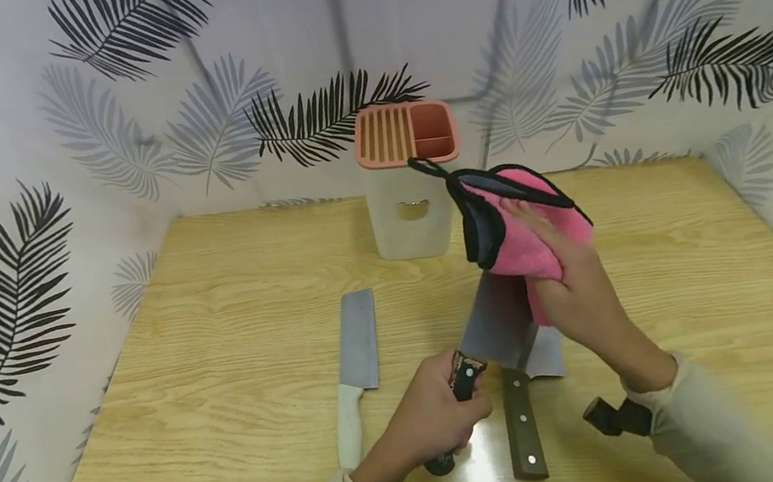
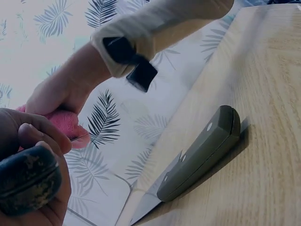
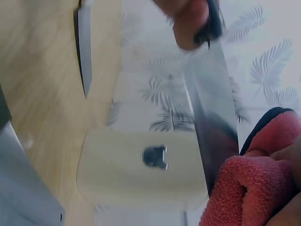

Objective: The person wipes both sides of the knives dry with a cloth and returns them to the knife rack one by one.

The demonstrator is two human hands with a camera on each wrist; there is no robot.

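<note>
My left hand (image 1: 427, 415) grips the worn black handle of a cleaver (image 1: 487, 324), held up off the table with its blade slanting away to the right. In my right hand (image 1: 572, 286) is a pink cloth (image 1: 535, 258) with black trim and a loop, pressed against the far part of that blade. The right wrist view shows the fuzzy cloth (image 3: 244, 188) folded at the blade's edge; most of the right fingers are hidden there. Under the raised blade lies a second knife with a dark green riveted handle (image 1: 525, 430), its blade partly covered.
A knife with a white handle (image 1: 357, 342) lies left of the hands. Behind them, a cream knife holder (image 1: 403, 231) with a slotted orange top stands near the table's back edge. Leaf-patterned cloth (image 1: 194, 120) hangs around the wooden table (image 1: 241, 358).
</note>
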